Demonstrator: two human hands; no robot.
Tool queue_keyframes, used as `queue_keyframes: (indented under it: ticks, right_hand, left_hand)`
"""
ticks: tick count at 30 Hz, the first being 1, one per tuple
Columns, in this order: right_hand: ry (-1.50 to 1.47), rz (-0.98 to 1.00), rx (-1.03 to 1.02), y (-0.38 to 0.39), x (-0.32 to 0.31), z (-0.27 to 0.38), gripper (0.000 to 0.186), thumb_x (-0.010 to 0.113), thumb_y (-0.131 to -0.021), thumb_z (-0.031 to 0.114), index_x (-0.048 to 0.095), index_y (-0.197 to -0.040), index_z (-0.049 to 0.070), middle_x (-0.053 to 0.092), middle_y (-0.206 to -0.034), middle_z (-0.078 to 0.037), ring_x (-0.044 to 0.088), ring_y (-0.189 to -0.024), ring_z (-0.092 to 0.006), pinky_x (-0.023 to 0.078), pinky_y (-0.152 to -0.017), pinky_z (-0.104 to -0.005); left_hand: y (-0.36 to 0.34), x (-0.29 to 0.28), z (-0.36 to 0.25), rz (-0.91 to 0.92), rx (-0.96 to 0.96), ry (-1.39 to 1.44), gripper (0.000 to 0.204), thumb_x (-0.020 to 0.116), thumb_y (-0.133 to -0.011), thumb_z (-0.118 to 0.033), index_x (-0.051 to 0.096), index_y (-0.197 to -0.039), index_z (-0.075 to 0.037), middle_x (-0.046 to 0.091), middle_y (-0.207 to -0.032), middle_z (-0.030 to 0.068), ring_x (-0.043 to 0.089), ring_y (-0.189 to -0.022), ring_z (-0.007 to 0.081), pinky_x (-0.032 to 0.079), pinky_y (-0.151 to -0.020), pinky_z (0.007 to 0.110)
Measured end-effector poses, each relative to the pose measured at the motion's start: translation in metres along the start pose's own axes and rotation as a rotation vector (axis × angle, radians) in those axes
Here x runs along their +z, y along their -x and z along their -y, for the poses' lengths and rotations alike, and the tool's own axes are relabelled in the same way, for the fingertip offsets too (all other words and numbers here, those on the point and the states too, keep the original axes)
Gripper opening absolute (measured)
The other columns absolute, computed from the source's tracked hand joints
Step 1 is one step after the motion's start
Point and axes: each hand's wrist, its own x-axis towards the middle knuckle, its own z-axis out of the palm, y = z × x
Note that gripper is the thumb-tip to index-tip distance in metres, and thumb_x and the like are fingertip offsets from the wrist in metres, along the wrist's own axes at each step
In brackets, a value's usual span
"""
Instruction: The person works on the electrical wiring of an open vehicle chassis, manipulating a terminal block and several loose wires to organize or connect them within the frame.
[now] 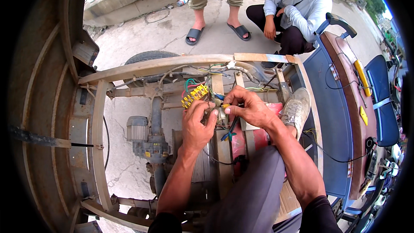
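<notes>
Over the open metal frame of a vehicle, my two hands work close together among wires. My left hand (199,121) is curled, thumb and forefinger drawn toward each other; what lies between them is too small to make out. My right hand (250,107) pinches a small yellow piece (225,105), its exact kind unclear. Just beyond my left hand sits a yellow terminal block (194,96), with red and green wires (189,84) running into it. Below my fingers hangs a black cable with blue-green ends (228,136).
A rusty frame rail (164,70) crosses beyond the hands. To the left sits a grey motor (139,128) on an axle. My shoe (296,108) rests on the frame. At right, a brown-topped blue seat box (345,82) carries a yellow-handled tool (362,77). Two people are opposite, one squatting (297,8).
</notes>
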Motion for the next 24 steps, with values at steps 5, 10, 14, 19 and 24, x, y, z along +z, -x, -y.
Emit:
queue_keyframes:
  ticks: [5, 10, 14, 19, 24]
  right_hand:
    - [-0.014, 0.029, 0.149, -0.002, 0.002, 0.005, 0.015, 0.079, -0.085, 0.009, 0.069, -0.095, 0.003, 0.061, -0.083, -0.001, 0.054, -0.071, -0.0094, 0.047, -0.063, -0.0273]
    - [-0.039, 0.02, 0.095, -0.003, 0.0, -0.008, 0.015, 0.079, -0.085, 0.009, 0.069, -0.095, 0.002, 0.06, -0.079, -0.001, 0.054, -0.069, -0.009, 0.047, -0.062, -0.027]
    - [-0.084, 0.022, 0.086, -0.004, 0.002, -0.009, 0.014, 0.078, -0.085, 0.008, 0.07, -0.094, 0.001, 0.061, -0.078, -0.001, 0.055, -0.069, -0.0086, 0.047, -0.062, -0.0269]
    - [-0.054, -0.009, 0.058, -0.004, -0.001, -0.007, 0.013, 0.078, -0.085, 0.007, 0.07, -0.093, 0.0, 0.062, -0.078, -0.001, 0.057, -0.069, -0.0083, 0.048, -0.061, -0.0266]
    - [-0.068, -0.013, 0.035, -0.004, -0.001, -0.004, 0.012, 0.078, -0.085, 0.005, 0.07, -0.092, -0.001, 0.062, -0.078, -0.002, 0.058, -0.067, -0.0086, 0.049, -0.059, -0.0267]
  left_hand:
    - [-0.001, -0.001, 0.004, 0.003, -0.001, 0.087, 0.014, 0.065, -0.092, -0.009, 0.067, -0.103, -0.002, 0.066, -0.091, 0.0114, 0.064, -0.083, 0.0313, 0.051, -0.074, 0.04]
    - [-0.002, 0.001, 0.002, 0.018, 0.203, -0.098, 0.015, 0.063, -0.091, -0.008, 0.067, -0.103, 0.0, 0.065, -0.089, 0.0139, 0.062, -0.08, 0.033, 0.05, -0.072, 0.042]
    - [-0.001, 0.0, 0.002, 0.018, 0.249, -0.165, 0.016, 0.064, -0.087, -0.005, 0.067, -0.102, 0.001, 0.063, -0.086, 0.0141, 0.059, -0.079, 0.0339, 0.049, -0.071, 0.043]
    - [0.0, 0.001, 0.0, 0.019, 0.246, -0.182, 0.015, 0.065, -0.085, -0.004, 0.067, -0.099, 0.002, 0.062, -0.086, 0.0138, 0.059, -0.079, 0.0337, 0.049, -0.07, 0.043]
    - [0.0, 0.003, 0.003, 0.015, 0.239, -0.164, 0.017, 0.067, -0.082, -0.002, 0.068, -0.099, 0.002, 0.062, -0.084, 0.0129, 0.058, -0.077, 0.0328, 0.049, -0.068, 0.043]
